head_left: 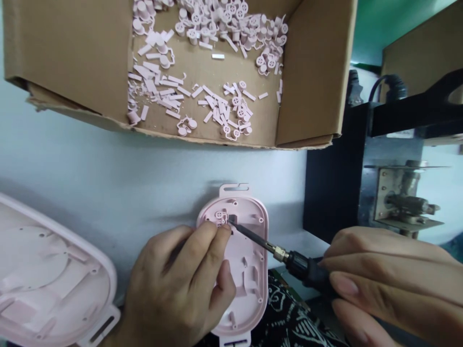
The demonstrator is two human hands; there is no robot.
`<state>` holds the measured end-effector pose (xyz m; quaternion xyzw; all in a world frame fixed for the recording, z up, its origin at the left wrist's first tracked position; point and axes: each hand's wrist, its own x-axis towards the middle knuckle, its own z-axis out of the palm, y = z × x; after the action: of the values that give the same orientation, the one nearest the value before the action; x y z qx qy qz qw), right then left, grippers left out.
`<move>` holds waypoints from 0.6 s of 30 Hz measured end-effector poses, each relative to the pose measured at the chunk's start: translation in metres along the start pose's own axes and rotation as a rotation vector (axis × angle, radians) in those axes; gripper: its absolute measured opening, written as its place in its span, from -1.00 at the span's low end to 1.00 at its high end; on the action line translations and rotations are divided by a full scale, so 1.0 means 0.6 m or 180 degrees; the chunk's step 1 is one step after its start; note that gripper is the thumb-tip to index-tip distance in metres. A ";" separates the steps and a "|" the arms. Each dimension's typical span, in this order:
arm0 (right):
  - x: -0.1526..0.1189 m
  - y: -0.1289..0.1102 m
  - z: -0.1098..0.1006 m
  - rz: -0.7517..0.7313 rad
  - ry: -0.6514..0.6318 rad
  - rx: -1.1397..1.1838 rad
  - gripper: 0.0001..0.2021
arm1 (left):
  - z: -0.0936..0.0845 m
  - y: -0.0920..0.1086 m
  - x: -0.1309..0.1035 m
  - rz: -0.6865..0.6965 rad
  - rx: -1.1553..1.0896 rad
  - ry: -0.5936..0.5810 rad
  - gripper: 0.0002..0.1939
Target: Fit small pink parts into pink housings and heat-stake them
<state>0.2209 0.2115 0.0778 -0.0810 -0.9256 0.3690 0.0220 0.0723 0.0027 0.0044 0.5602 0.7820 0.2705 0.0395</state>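
Observation:
A long pink plastic shell (249, 260) with rounded ends and slotted tabs lies open side up on the table. My left hand (184, 279) is over its left side, fingers bent and close together, fingertips pressing near a small pink button piece (219, 215) in the shell's upper part. The fingertips partly cover that piece. In my right hand (390, 284) is a soldering iron (300, 265), gripped by its black handle. Its dark tip points left and meets the shell beside the button piece, close to my left fingertips.
Behind the shell stands an open cardboard box (314, 72) holding many loose pink button pieces (217, 21) and small strips (217, 111). A larger pink shell (90, 250) lies at left. On the right is a black machine (333, 183) with metal fittings.

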 end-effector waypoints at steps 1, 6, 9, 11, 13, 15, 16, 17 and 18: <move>-0.004 0.001 -0.001 0.0013 -0.0030 0.0024 -0.94 | 0.000 0.000 0.000 -0.0001 0.0009 0.0021 -0.62; -0.007 0.003 -0.007 0.0086 -0.0098 0.0191 -0.91 | 0.001 0.002 0.000 -0.0032 -0.0003 0.0079 -0.66; -0.002 0.000 -0.007 0.0118 -0.0119 0.0168 -0.92 | 0.001 0.002 0.001 -0.0033 -0.0014 0.0084 -0.65; 0.000 -0.003 -0.005 0.0129 -0.0086 0.0145 -0.91 | 0.002 0.002 0.002 -0.0022 -0.0019 0.0098 -0.66; 0.001 -0.005 -0.002 0.0123 -0.0021 0.0146 -0.89 | 0.002 0.002 0.002 -0.0011 -0.0038 0.0105 -0.67; 0.000 -0.006 0.000 0.0129 0.0094 0.0174 -0.89 | 0.002 0.001 0.003 -0.0009 -0.0052 0.0103 -0.67; 0.000 -0.006 0.001 0.0163 0.0089 0.0192 -0.90 | 0.002 0.001 0.002 -0.0007 -0.0053 0.0104 -0.67; -0.001 -0.006 0.001 0.0157 0.0063 0.0215 -0.90 | 0.002 0.000 0.002 -0.0003 -0.0050 0.0101 -0.67; -0.002 -0.005 0.002 0.0134 0.0051 0.0222 -0.91 | 0.002 0.000 0.002 0.0002 -0.0042 0.0100 -0.66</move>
<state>0.2217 0.2082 0.0791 -0.1027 -0.9101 0.4008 0.0245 0.0724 0.0042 0.0033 0.5559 0.7805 0.2845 0.0308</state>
